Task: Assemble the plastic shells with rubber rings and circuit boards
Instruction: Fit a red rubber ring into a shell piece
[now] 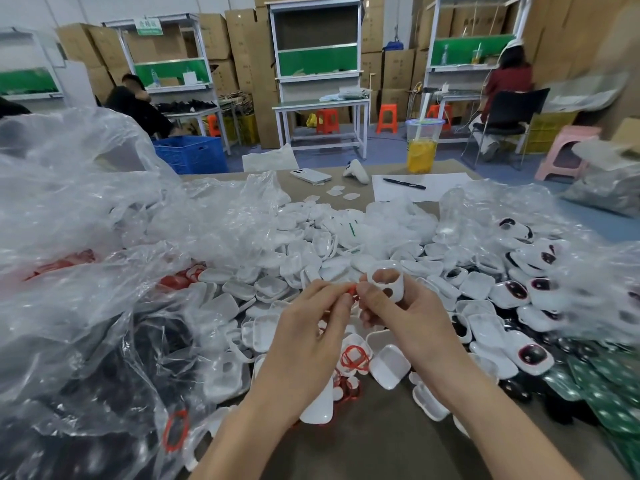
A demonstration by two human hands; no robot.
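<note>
My left hand [311, 327] and my right hand [405, 317] meet above a heap of white plastic shells [301, 258]. Between the fingertips of both hands I pinch a thin red rubber ring [352, 291]. My right hand also holds a white shell [386, 280] with a large round opening, tilted upward. More red rings [353, 358] lie loose among the shells just below my hands. Shells fitted with dark round parts [531, 355] are piled at the right. Green circuit boards [602, 393] lie at the lower right.
Crumpled clear plastic bags [104, 237] cover the left side, holding red rings and dark parts. A phone [310, 175], a white device [356, 171], a pen on paper [404, 183] and a cup of yellow drink [421, 147] stand at the table's far edge. People sit at benches behind.
</note>
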